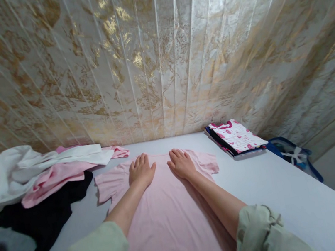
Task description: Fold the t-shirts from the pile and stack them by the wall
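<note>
A pale pink t-shirt point(168, 217) lies spread flat on the white table point(274, 185), its neckline towards the wall. My left hand point(141, 170) rests palm down on the shirt's upper left, just below the collar, fingers stretched out together. My right hand point(181, 163) lies flat on the upper right of the shirt in the same way. Both hands hold nothing and sit close side by side. My forearms reach out from light green sleeves over the shirt's body.
A loose heap of white, pink, black and grey clothes point(37, 182) sits at the left. A folded stack topped by a white and pink patterned garment point(236, 136) lies at the back right. A blue bag point(294, 157) stands beyond the table's right edge. A gold-patterned wall point(157, 60) backs the table.
</note>
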{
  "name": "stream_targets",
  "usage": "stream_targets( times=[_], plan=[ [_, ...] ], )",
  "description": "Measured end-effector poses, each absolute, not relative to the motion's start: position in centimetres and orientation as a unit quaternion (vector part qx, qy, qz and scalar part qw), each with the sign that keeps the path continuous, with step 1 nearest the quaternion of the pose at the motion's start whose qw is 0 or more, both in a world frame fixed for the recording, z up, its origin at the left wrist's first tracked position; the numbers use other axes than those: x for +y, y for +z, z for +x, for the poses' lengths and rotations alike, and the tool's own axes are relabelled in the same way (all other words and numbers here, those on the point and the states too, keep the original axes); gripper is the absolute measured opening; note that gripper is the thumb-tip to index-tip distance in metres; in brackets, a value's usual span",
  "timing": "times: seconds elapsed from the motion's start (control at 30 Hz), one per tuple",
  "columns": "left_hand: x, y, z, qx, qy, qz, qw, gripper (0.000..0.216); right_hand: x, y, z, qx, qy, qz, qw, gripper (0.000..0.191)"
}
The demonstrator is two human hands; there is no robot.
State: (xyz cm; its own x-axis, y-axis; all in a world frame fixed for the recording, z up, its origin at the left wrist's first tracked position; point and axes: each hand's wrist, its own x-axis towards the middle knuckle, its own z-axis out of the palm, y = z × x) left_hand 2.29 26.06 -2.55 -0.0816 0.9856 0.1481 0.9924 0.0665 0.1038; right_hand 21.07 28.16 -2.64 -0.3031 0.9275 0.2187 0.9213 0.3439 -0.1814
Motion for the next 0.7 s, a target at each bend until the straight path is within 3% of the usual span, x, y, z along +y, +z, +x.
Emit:
stream_targets(
  times=[0.17,0.4,0.57,0.7],
  plan=[
    [26.2,-3.1,2.0,-0.726,-0.099,-0.68,0.025,0.065,27.8,-2.9,20.0,-0.739,0.005,-0.653,0.167,0.063],
    [25.8,-1.1,3.1,-0.762,-0.064,-0.644,-0.026,0.067,27.2,-3.6,19.4,-0.738,0.029,-0.655,0.157,0.067],
    [22.9,-1.8,6.0,-0.701,-0.099,-0.706,-0.005,0.063,27.1,-3.4,19.4,-0.74,0.025,-0.65,0.172,0.064],
    [21.5,-3.2,6.9,-0.678,-0.11,-0.726,0.009,0.062,26.8,-2.6,19.7,-0.752,0.022,-0.63,0.195,0.051]
  ],
)
